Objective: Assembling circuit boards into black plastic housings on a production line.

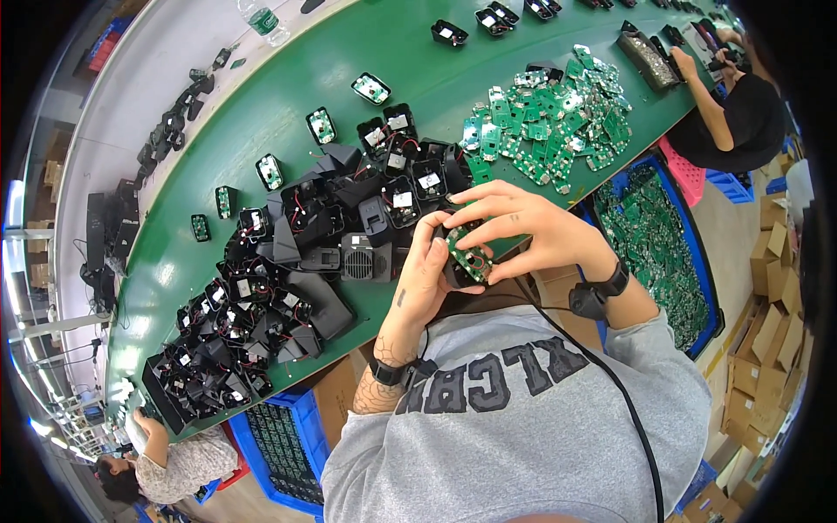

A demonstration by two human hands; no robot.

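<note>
Both hands meet just above the near edge of the green table [288,96], close to the person's chest. Left hand [425,275] cups a black plastic housing [455,261] from below and the side, fingers curled around it, thumb up along its left edge. Right hand [523,228] comes over the top, fingers bent, fingertips pressing a small green circuit board [472,258] that sits in the housing's open face. Each wrist carries a black band. Left of the hands, a dense heap of black housings [288,279] with red and black wires runs along the table. Beyond the right hand, a loose pile of green circuit boards [545,118] lies on the table. Right of the table, a blue crate [697,261] holds more green boards. 2 other people work at the far ends, 1 at upper right, 1 at lower left.
</note>
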